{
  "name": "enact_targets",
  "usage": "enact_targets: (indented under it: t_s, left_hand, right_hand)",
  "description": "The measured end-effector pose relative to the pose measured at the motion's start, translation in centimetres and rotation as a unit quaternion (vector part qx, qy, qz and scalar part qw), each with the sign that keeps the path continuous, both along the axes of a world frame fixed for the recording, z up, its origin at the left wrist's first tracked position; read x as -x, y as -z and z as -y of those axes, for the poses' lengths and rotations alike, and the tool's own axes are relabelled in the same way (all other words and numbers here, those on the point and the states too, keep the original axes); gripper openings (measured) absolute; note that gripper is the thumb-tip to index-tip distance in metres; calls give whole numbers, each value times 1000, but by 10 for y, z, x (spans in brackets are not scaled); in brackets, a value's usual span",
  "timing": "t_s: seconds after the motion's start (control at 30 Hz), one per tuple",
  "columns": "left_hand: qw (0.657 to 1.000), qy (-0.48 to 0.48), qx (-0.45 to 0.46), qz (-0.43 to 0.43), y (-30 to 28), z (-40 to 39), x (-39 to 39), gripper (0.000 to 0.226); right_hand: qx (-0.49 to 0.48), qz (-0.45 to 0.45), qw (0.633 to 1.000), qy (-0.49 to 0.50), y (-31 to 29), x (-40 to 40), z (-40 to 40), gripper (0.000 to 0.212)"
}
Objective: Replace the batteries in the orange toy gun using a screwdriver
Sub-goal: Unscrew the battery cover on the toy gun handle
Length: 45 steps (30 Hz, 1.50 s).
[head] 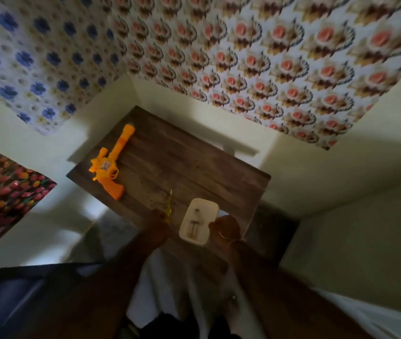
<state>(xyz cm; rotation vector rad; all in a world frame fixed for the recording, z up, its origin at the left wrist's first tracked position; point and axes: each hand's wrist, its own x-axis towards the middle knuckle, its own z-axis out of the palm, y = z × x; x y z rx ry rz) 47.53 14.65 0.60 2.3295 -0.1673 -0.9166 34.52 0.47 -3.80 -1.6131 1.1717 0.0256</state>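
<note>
The left hand point(156, 222) grips the thin yellow-handled screwdriver point(169, 206); the right hand point(226, 227) holds the edge of the pale plastic tub point(200, 220) between both hands. The orange plastic toy gun point(111, 160) lies untouched, well beyond the left hand — just starting, I think. Next — reach the gun and find its screw.

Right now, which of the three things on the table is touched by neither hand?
The orange toy gun. The left hand holds the yellow screwdriver, and the right hand touches the white container.
</note>
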Motion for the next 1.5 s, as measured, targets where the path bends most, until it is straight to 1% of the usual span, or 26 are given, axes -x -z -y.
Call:
enact_targets:
  t_s: [0.07,0.1,0.17,0.2,0.27,0.3,0.33,0.37,0.4,0.43,0.47,0.57,0.7,0.87,0.97,1.07,1.2,1.33,1.5]
  left_hand:
    - [1000,24,-5,-8,14,8,-14,22]
    - [999,39,-19,-15,18,11,-19,23]
    - [997,51,-25,-45,33,15,-32,19]
    - [996,54,-27,-60,47,17,-43,22]
    - [994,72,-49,-67,51,19,-52,30]
    - [992,84,-63,-75,56,20,-57,31]
    - [989,90,-71,-88,61,20,-65,31]
    - [987,99,-74,-99,65,21,-70,32]
    - [986,109,-80,-103,72,21,-78,31]
    - [984,121,-88,-100,77,22,-82,30]
    - [982,133,-94,-95,80,22,-87,29]
    - [971,190,-122,-85,93,26,-102,27]
    - [955,244,-160,-56,103,31,-115,34]
    - [948,260,-175,-53,110,36,-124,33]
    - [939,287,-182,-45,114,37,-128,31]
    - [932,307,-189,-45,119,37,-132,31]
    - [930,310,-189,-48,122,38,-133,26]
    - [931,311,-188,-44,125,38,-132,29]
    - [936,306,-172,-39,128,39,-128,25]
  right_hand:
    - [-7,-18,1000,-1,11,-18,-1,34]
    - [-6,-30,1000,-4,18,-25,-2,29]
    - [-9,-33,999,39,29,-40,-3,14]
    - [-7,-49,997,61,42,-50,-3,7]
    - [-25,-107,993,45,39,-59,-3,25]
    - [-35,-116,991,59,39,-63,-4,28]
    - [-41,-119,989,75,45,-70,-6,21]
    - [-35,-138,987,69,49,-74,-7,12]
    - [-27,-166,984,54,54,-80,-8,16]
    - [-18,-191,981,38,57,-84,-9,25]
    - [-7,-206,978,27,57,-89,-9,31]
    - [-19,-225,974,33,66,-106,-10,32]
    - [-16,-234,970,61,71,-119,-13,30]
    - [-23,-251,963,93,77,-127,-13,25]
    - [-27,-269,959,81,80,-127,-15,25]
    - [-30,-267,957,111,84,-126,-19,21]
    - [-28,-272,954,122,88,-122,-22,18]
    - [-17,-286,952,110,92,-121,-22,24]
    - [-20,-286,953,97,95,-120,-22,27]
